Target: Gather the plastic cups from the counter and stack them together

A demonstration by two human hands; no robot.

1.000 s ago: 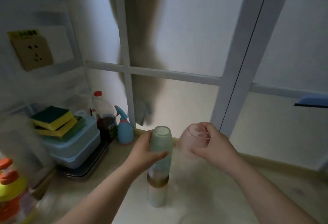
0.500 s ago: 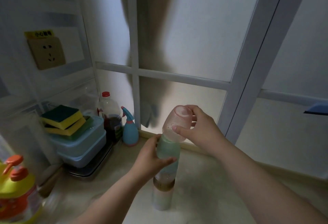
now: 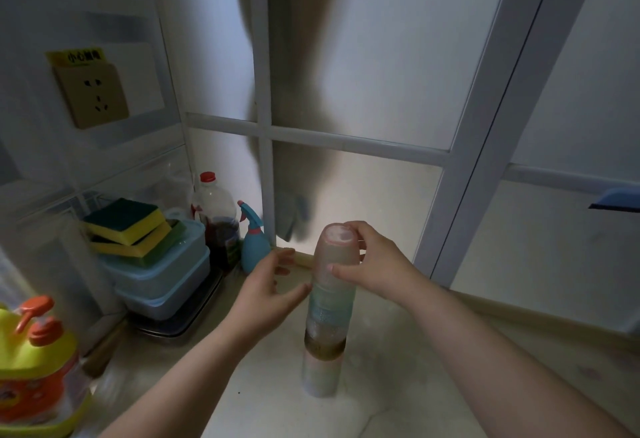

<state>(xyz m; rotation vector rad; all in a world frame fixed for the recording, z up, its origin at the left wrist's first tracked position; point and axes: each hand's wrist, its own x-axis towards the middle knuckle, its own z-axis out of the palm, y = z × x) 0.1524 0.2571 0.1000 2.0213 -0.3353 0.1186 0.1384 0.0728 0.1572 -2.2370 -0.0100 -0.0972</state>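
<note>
A stack of cups (image 3: 325, 316) stands upright, mouths down, on the pale surface (image 3: 398, 403), in front of a frosted window (image 3: 381, 73). The topmost pink cup (image 3: 335, 257) sits inverted over the greenish cup below it; lower bands of the stack are brown and then pale pink at the base.

Right hand (image 3: 377, 267): fingers (image 3: 341, 269) clamped on the pink cup, thumb on the near side, other digits around the far side close to the upturned bottom.

Left hand (image 3: 268, 293): fingers spread apart, palm turned toward the stack. The thumb tip lies just beside the stack's left wall; whether it touches cannot be told. The hand grips nothing.

Items at left, well apart from the stack:
- Two blue lidded boxes (image 3: 162, 274), one on the other, resting on a metal tray (image 3: 187, 319).
- Two yellow-and-green sponges (image 3: 128, 226) on the upper box.
- A red-capped bottle (image 3: 216, 219) holding dark liquid, behind the boxes.
- A blue spray bottle (image 3: 254, 240), just beside the red-capped bottle, against the window frame.
- A yellow container with orange pump heads (image 3: 34, 368) at the lower left edge.
- A wall socket (image 3: 95, 94) with a yellow label above it.
</note>
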